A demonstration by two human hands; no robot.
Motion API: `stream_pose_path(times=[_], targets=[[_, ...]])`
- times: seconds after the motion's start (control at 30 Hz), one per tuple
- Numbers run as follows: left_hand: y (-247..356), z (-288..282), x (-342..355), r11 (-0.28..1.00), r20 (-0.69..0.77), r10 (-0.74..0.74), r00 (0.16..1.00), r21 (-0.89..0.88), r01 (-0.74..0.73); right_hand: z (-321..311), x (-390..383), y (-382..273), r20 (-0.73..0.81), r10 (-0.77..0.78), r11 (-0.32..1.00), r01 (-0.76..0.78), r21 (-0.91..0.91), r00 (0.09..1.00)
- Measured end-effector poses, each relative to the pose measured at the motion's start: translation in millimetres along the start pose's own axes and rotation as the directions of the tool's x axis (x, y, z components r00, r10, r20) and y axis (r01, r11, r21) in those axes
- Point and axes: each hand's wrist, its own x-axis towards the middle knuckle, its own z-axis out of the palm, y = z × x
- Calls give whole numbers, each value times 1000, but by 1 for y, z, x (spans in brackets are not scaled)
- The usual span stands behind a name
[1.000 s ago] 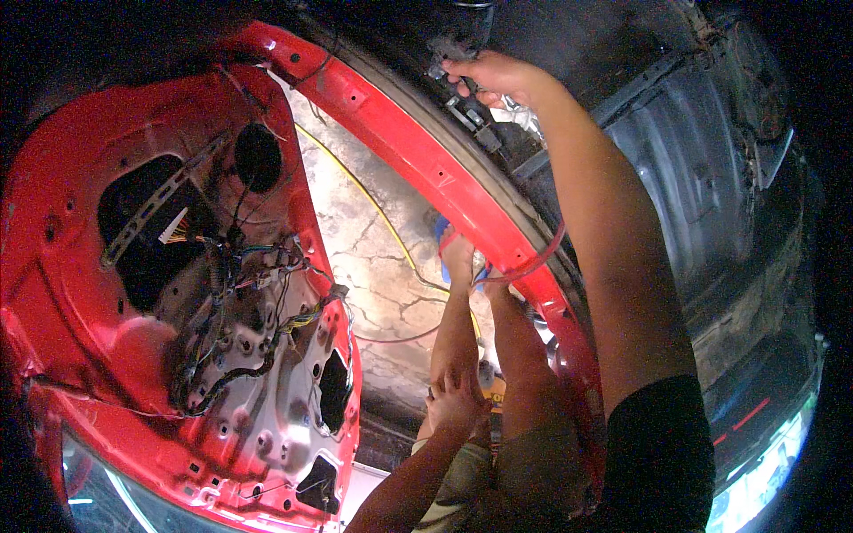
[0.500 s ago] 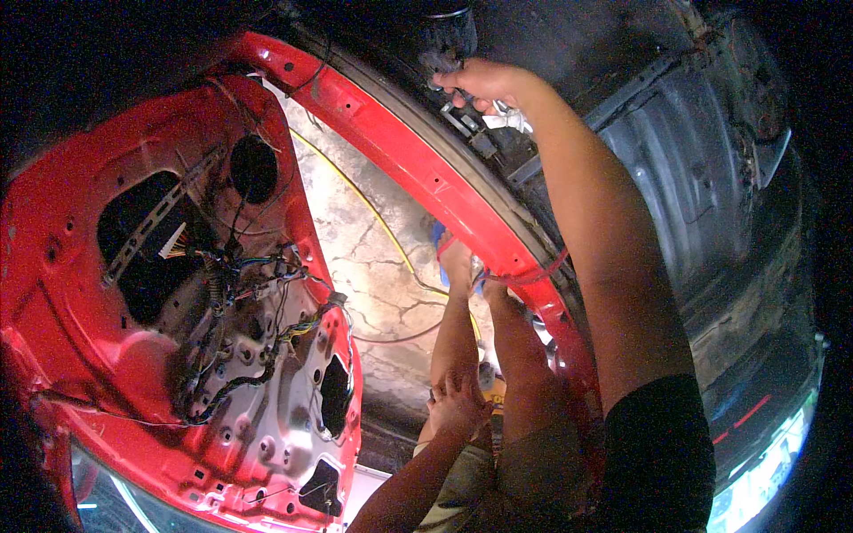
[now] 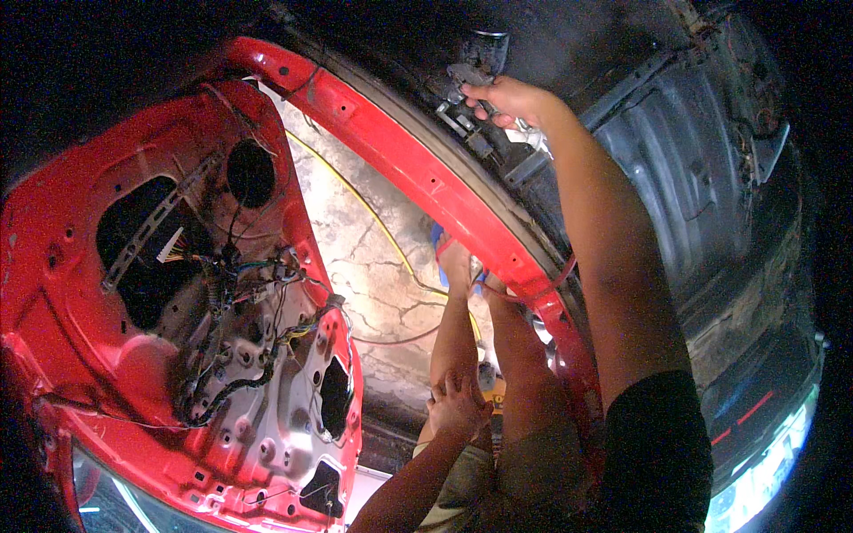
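Observation:
My right arm reaches far out over the dark car floor. At its end my right hand [image 3: 508,102] is closed on a grey metal tool [image 3: 469,75] beside a round silver-rimmed cup [image 3: 486,51]; the shape resembles a spray gun, though it is dim and partly covered by my fingers. Something white [image 3: 530,138] shows under the palm near the wrist. My left hand [image 3: 458,413] lies on my left leg just below the knee, fingers spread, holding nothing.
An open red car door [image 3: 80,293], stripped of its panel, hangs at the left with a loose wiring harness [image 3: 235,386]. The red sill [image 3: 391,147] crosses the middle. A yellow hose [image 3: 378,218] lies on cracked concrete. Metal brackets [image 3: 480,142] stick up near my right hand.
My right hand and the grey tool have moved a little to the right and nearer to me. My left hand stays on my leg.

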Motion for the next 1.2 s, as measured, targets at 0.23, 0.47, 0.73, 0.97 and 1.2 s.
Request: stream_pose_path(times=[0.23,0.47,0.73,0.97,1.2], targets=[[1,7,4,1000,3,1,1000,-8,-1,-17,-52,24,17,120,971,-114,-211,993],[4,14,6,998,2,4,1000,56,-4,8,-64,16,-238,71,970,-122,-209,969],[1,17,4,1000,-56,13,998,-13,-14,42,-54,-35,-260,-175,984,173,-30,950],[0,21,5,998,-55,-15,998,53,18,41,-54,-33,-252,-204,970,230,75,946],[0,17,1,997,-17,-24,1000,67,26,37,-78,23,-289,-122,975,170,146,950]])
